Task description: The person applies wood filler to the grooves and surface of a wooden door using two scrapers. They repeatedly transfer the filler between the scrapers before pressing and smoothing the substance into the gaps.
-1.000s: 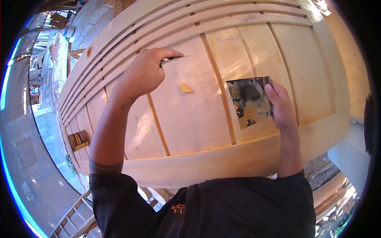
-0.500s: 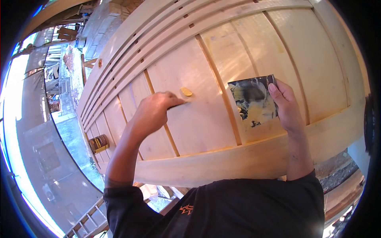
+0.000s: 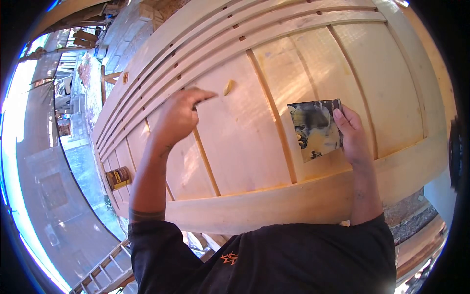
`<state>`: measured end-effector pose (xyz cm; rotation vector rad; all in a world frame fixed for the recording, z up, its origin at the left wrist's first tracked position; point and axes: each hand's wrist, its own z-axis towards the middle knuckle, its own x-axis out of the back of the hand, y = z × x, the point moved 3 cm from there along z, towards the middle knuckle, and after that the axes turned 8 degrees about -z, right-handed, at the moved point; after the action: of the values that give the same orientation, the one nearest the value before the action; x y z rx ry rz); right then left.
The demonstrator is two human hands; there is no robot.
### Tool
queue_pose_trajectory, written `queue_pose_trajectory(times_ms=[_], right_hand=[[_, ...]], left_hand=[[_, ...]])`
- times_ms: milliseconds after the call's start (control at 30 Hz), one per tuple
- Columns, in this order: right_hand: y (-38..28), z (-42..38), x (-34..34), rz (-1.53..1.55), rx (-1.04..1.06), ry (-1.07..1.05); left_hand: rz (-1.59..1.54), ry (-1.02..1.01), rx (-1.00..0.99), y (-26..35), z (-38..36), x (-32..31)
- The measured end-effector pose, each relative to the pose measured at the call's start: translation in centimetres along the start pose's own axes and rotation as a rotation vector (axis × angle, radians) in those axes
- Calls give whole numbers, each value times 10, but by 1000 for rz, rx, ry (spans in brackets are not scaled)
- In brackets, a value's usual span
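My left hand (image 3: pixel 180 115) is over the upper middle of a pale wooden panel (image 3: pixel 245 142), its fingers closed on a thin tool that is mostly hidden and blurred. Just beyond the fingertips shows a small yellow lump (image 3: pixel 228 87); whether it sits on the tool's end or on the wood is unclear. On the right, my right hand (image 3: pixel 351 132) grips the edge of a flat, dark square plate (image 3: pixel 316 128), thumb on top. Yellowish and black paste is smeared across the plate, which is held above the panel.
A brown, labelled can (image 3: pixel 118 178) stands at the panel's left end. Long slats with small square gaps (image 3: pixel 210 46) run along the far side. A ladder (image 3: pixel 104 269) is at the lower left, beside a large grey sheet (image 3: pixel 54 191).
My left hand has moved up and slightly left, away from the panel's middle. The yellow lump shows higher up and narrower. My right hand and the plate have shifted slightly down.
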<state>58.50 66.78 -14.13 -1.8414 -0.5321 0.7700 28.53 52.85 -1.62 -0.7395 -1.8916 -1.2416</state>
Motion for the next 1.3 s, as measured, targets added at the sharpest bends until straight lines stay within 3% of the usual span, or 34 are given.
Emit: queue_pose_trajectory(times_ms=[100, 200, 267, 633, 767, 967, 1167, 1300], right_hand=[[1, 1, 1, -12, 0, 14], [5, 1, 3, -34, -10, 16], [4, 2, 1, -47, -5, -4], [-3, 1, 0, 6, 17, 8], [-1, 1, 0, -34, 21, 27], [-7, 0, -5, -52, 27, 21], [-8, 0, -3, -56, 18, 38], [-8, -1, -1, -75, 22, 21]], left_hand=[[77, -135, 41, -9, 1, -19], [229, -105, 15, -17, 19, -14], [157, -16, -55, -22, 36, -2], [54, 188, 22, -8, 33, 14], [136, 38, -106, -13, 30, -2], [154, 206, -62, -13, 54, -12], [150, 176, 17, 1, 48, 3], [164, 46, 20, -9, 45, -5]])
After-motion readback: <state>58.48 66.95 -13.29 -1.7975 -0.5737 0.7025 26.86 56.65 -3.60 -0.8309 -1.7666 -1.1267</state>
